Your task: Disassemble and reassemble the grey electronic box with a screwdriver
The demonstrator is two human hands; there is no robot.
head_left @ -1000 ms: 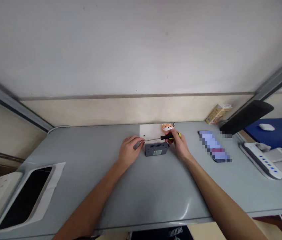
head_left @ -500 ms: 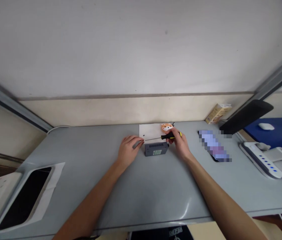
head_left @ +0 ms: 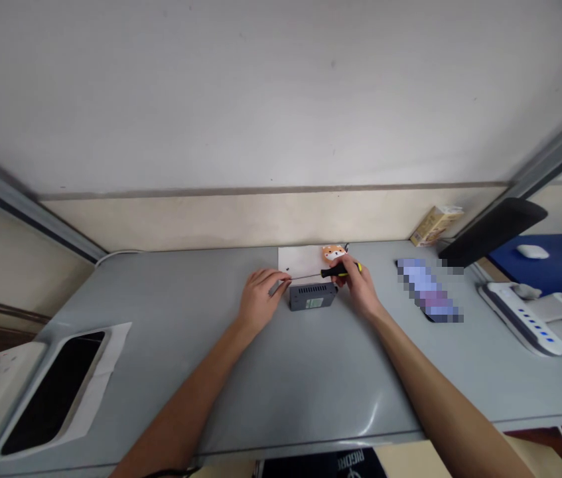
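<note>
**Worktop, one person, head view**

1. Left hand [head_left: 257,300]: palm down on the grey laminate worktop [head_left: 281,385], fingers curled. Thumb and forefinger meet at a small grey metal piece [head_left: 275,288] just beside the left end of item 3. Whether it is pinched or only touched cannot be told.
2. Right hand [head_left: 359,289]: closed around the handle of a slim screwdriver with a black-and-yellow plastic handle [head_left: 340,271]. The thin steel shaft lies almost level and points left, with its tip above the far left corner of item 3.
3. Small dark grey rectangular metal box [head_left: 312,297]: flat on the worktop between the two hands, a green label on its near face and a row of vents on top.
4. White paper sheet [head_left: 300,261]: just behind the box, against the back wall.
5. Orange dog-face figure [head_left: 333,252]: on the sheet's right end, touching or just behind the right hand's fingers.
6. Flat slab, pixelated [head_left: 428,291]: right of the right hand, apart from it.
7. Yellowish cardboard carton [head_left: 435,226]: far right corner, leaning.
8. White plastic device with blue lights [head_left: 534,318]: right edge.
9. Black glossy panel on a white sheet [head_left: 52,393]: near left corner, well apart from the hands.
</note>
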